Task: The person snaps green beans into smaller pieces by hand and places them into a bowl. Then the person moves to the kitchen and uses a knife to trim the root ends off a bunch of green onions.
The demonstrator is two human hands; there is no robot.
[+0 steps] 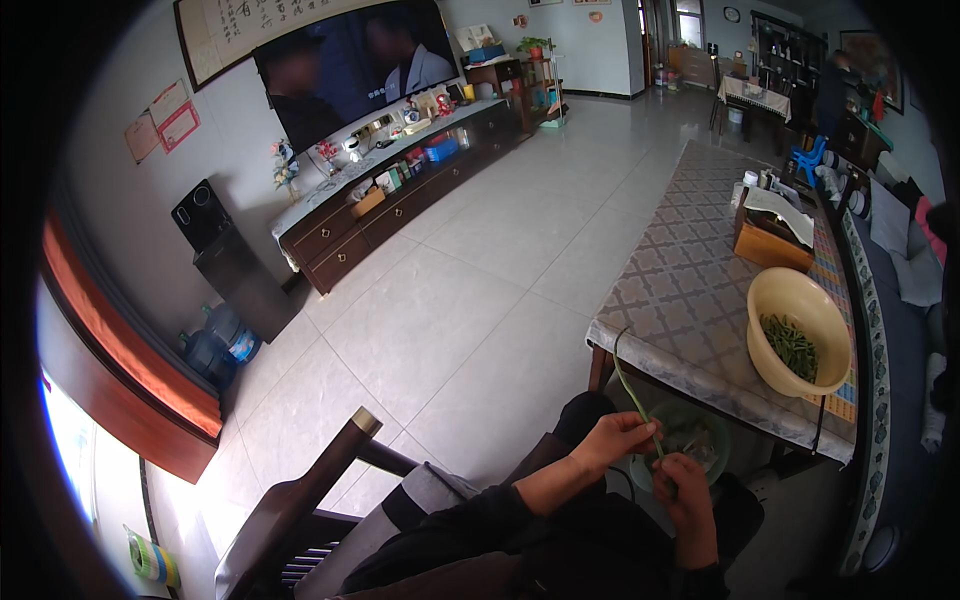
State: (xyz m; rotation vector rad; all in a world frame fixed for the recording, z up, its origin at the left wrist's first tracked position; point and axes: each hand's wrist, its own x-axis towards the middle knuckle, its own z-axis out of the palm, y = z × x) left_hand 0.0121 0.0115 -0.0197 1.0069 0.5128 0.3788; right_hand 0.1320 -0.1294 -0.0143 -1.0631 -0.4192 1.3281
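Note:
My left hand (619, 444) grips a long green bean (631, 391), whose thin end reaches up past the table's near corner. Close beside it, lower right, my right hand (684, 484) has its fingers closed on the bean's lower end. Beneath both hands, by my knees, is a translucent greenish tub (721, 442); its contents are partly hidden and hard to tell. A cream plastic basin (766, 358) with many short green bean pieces (789, 346) stands on the table to the right, near its front edge.
The table (660, 300) has a patterned cover and bears a wooden box (772, 246) behind the basin. A wooden chair arm (330, 457) is at my left. Beyond the tiled floor stands a TV cabinet (397, 214). Far right, a person (831, 90) stands by a dark cabinet.

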